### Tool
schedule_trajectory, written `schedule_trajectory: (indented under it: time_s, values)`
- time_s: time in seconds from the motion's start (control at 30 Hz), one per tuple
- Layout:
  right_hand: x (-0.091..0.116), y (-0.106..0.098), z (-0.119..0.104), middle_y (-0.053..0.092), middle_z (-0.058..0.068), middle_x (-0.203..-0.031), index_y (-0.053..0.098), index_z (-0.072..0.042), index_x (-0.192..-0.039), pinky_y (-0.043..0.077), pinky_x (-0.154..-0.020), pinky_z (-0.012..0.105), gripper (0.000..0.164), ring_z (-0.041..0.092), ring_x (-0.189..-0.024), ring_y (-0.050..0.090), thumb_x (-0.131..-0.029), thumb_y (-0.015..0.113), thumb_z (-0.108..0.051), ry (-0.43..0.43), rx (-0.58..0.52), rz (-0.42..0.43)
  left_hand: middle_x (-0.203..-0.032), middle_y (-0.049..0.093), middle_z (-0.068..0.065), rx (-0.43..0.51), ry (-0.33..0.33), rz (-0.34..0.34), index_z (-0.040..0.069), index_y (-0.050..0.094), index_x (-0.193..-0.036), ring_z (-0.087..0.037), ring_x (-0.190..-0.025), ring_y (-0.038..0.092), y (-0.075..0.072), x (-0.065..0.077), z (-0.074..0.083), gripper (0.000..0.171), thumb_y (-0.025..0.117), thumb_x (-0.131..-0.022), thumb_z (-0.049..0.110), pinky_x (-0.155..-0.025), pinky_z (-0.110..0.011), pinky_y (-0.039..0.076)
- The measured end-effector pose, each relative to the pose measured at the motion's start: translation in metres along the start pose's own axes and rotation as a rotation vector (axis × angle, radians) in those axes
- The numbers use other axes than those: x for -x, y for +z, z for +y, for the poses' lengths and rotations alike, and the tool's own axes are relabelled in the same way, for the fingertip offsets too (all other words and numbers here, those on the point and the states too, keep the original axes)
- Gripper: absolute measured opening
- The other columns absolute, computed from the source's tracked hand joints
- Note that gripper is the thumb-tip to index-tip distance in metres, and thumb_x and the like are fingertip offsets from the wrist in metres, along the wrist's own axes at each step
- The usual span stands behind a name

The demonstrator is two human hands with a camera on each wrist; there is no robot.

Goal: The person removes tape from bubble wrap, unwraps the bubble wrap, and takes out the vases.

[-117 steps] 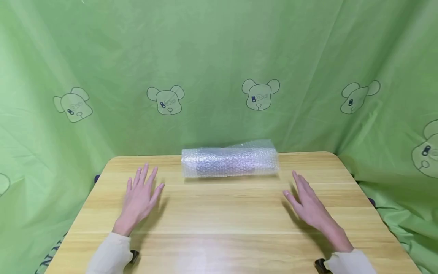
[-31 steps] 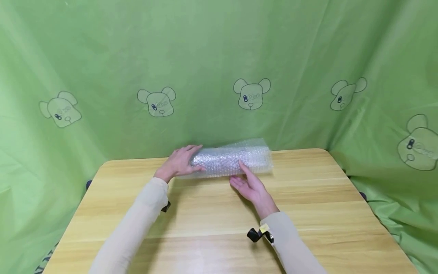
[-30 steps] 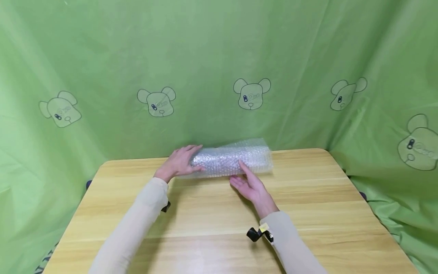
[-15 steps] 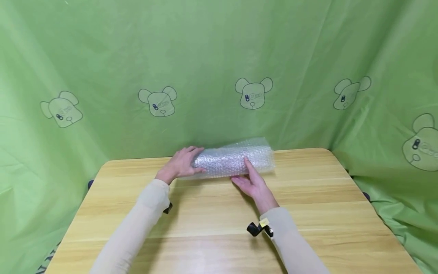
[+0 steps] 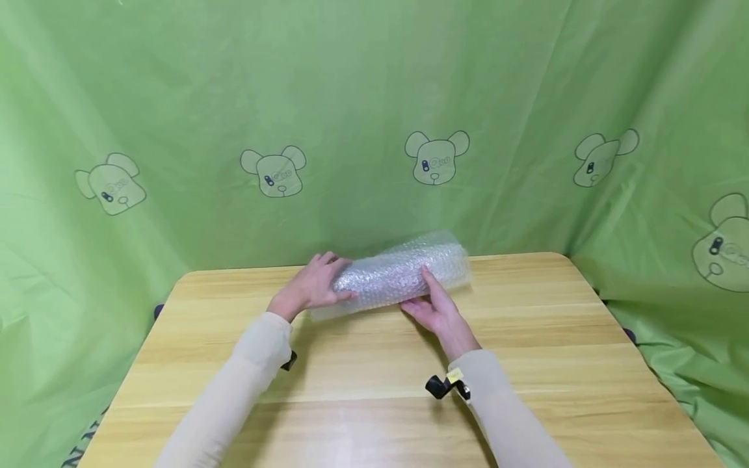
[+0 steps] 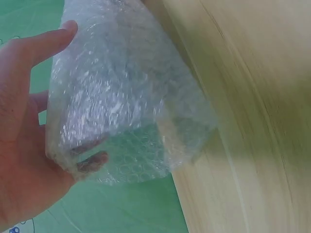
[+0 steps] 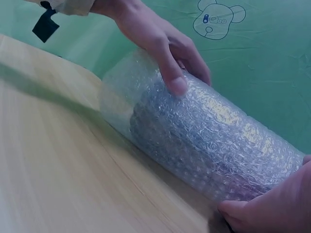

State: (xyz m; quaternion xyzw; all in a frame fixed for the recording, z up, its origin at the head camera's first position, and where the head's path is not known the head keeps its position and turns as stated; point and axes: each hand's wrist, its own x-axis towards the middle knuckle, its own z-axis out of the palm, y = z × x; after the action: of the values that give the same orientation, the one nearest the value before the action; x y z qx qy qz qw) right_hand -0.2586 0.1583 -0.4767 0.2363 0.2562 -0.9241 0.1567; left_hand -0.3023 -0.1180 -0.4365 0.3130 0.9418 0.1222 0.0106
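At the left of the wooden table (image 5: 363, 370), a pale left sleeve (image 5: 225, 396) reaches in from the near edge, a small black device (image 5: 289, 361) under its cuff. Beyond the cuff, the left hand (image 5: 311, 286) grasps the left end of a bubble-wrap roll (image 5: 380, 281), thumb on the near side and fingers around the back. That end is clear enough for fingertips and the green cloth (image 5: 351, 84) to show through. The roll is at the far edge of the table, in the middle, slanting so that its right end sits higher in the head view; whether it touches the tabletop I cannot tell. Something darker shows inside, too blurred to name. Right of centre, the right hand (image 5: 440, 317) grasps the roll from the near side, thumb on its face, fingers beneath. Farther right comes the right sleeve (image 5: 509, 409).
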Motion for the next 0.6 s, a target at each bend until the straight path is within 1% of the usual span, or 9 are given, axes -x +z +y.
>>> schedule_trajectory:
  time_s: [0.2, 0.3, 0.33, 0.43, 0.53, 0.6]
  values:
    - [-0.002, 0.000, -0.004, 0.013, 0.024, -0.167, 0.001, -0.005, -0.164, 0.018, -0.126, 0.044, 0.095, 0.036, -0.155, 0.018, -0.101, 0.063, -0.040, 0.014, 0.043, 0.012, -0.137, 0.055, -0.017, 0.019, -0.005, 0.006, 0.007, 0.050, -0.150, -0.033, -0.122, 0.052, -0.001, 0.011, 0.007, 0.075, 0.065, -0.094, 0.054, -0.107, -0.052, 0.046]
    - [-0.004, 0.000, -0.005, 0.015, 0.022, -0.167, 0.003, -0.006, -0.164, 0.020, -0.126, 0.045, 0.095, 0.035, -0.154, 0.019, -0.101, 0.064, -0.041, 0.031, 0.044, 0.002, -0.135, 0.057, -0.016, 0.036, -0.004, 0.014, 0.007, 0.052, -0.149, -0.033, -0.121, 0.054, -0.003, 0.017, 0.011, 0.072, 0.064, -0.095, 0.053, -0.108, -0.052, 0.046]
    - [-0.004, 0.000, -0.006, 0.016, 0.022, -0.167, 0.003, -0.005, -0.164, 0.020, -0.126, 0.045, 0.094, 0.035, -0.154, 0.020, -0.101, 0.064, -0.040, 0.032, 0.046, 0.001, -0.136, 0.058, -0.016, 0.045, -0.004, 0.021, 0.008, 0.054, -0.148, -0.033, -0.123, 0.054, -0.003, 0.019, 0.012, 0.070, 0.063, -0.096, 0.053, -0.110, -0.053, 0.044]
    - [-0.005, -0.002, -0.006, 0.016, 0.022, -0.167, 0.003, -0.005, -0.164, 0.019, -0.126, 0.047, 0.091, 0.036, -0.154, 0.020, -0.103, 0.061, -0.039, 0.031, 0.086, -0.014, -0.138, 0.059, -0.016, 0.098, -0.014, 0.029, 0.008, 0.058, -0.144, -0.035, -0.128, 0.053, -0.003, 0.027, 0.018, 0.066, 0.064, -0.096, 0.053, -0.112, -0.054, 0.042]
    - [-0.005, -0.003, -0.004, 0.013, 0.022, -0.168, 0.000, -0.005, -0.164, 0.018, -0.126, 0.049, 0.087, 0.037, -0.154, 0.018, -0.105, 0.056, -0.038, 0.025, 0.158, -0.038, -0.142, 0.058, -0.016, 0.156, -0.043, 0.031, 0.008, 0.060, -0.142, -0.037, -0.132, 0.051, -0.001, 0.034, 0.025, 0.064, 0.065, -0.096, 0.052, -0.113, -0.056, 0.041]
    - [-0.005, -0.004, -0.003, 0.012, 0.022, -0.168, -0.001, -0.005, -0.164, 0.017, -0.126, 0.050, 0.086, 0.037, -0.155, 0.016, -0.106, 0.054, -0.038, 0.026, 0.187, -0.052, -0.141, 0.057, -0.016, 0.179, -0.062, 0.038, 0.009, 0.061, -0.142, -0.036, -0.130, 0.053, 0.000, 0.039, 0.029, 0.061, 0.064, -0.097, 0.050, -0.111, -0.054, 0.044]
